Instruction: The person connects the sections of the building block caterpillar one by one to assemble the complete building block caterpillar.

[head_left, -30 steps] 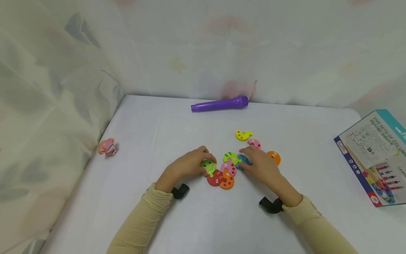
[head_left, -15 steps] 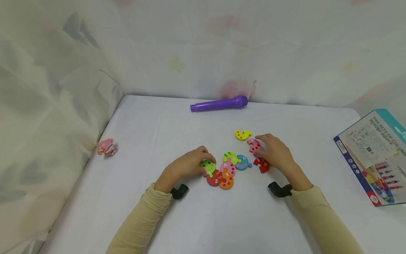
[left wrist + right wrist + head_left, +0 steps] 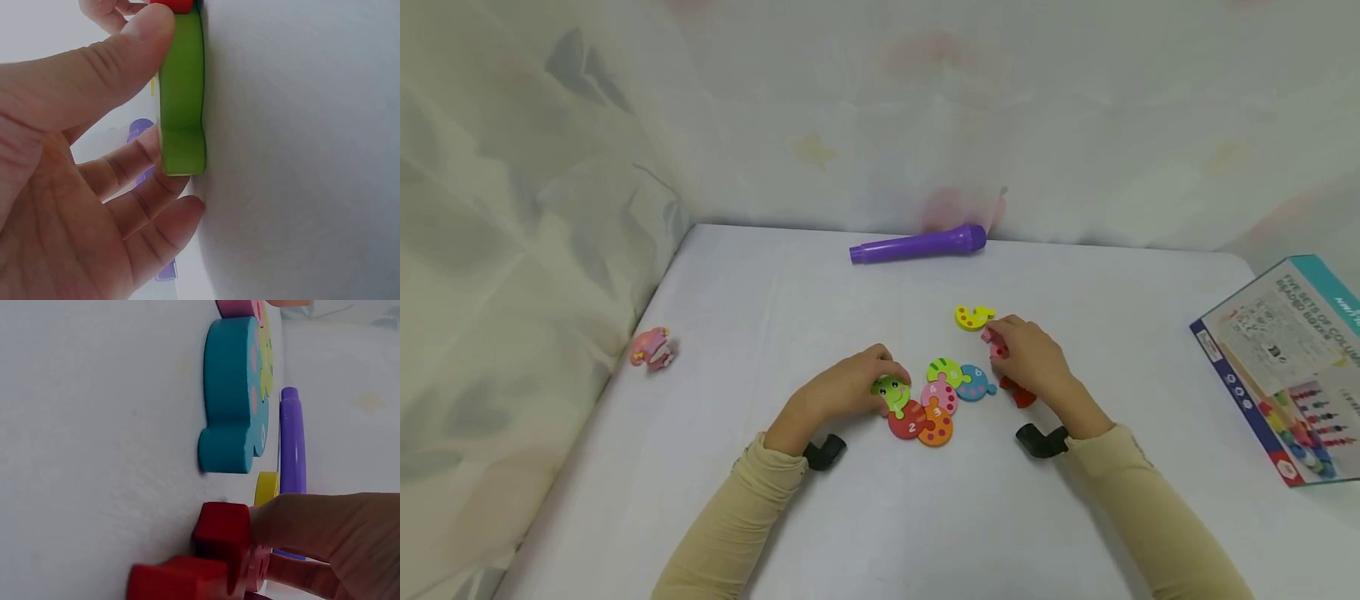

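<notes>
In the head view, my left hand (image 3: 850,385) holds the green caterpillar-head puzzle piece (image 3: 892,393) by its edges; the left wrist view shows my thumb along the green piece (image 3: 182,94). Joined to the head in a curve are a red piece marked 2 (image 3: 907,419), an orange piece (image 3: 936,427), a pink piece (image 3: 939,397), a green striped piece (image 3: 946,372) and a blue piece (image 3: 974,383). My right hand (image 3: 1033,358) pinches a loose pink piece (image 3: 997,346) between thumb and fingers. Just beneath lies a loose red piece (image 3: 1019,395), partly covered by that hand.
A yellow piece (image 3: 973,317) lies behind my right hand. Farther back is a purple toy microphone (image 3: 919,245). A pink figurine (image 3: 652,347) sits near the table's left edge, and a printed box (image 3: 1285,367) lies at the right.
My right hand moves off the blue piece to the loose pink piece, then shifts slightly left with its fingers closing on it. The left hand stays at the caterpillar head.
</notes>
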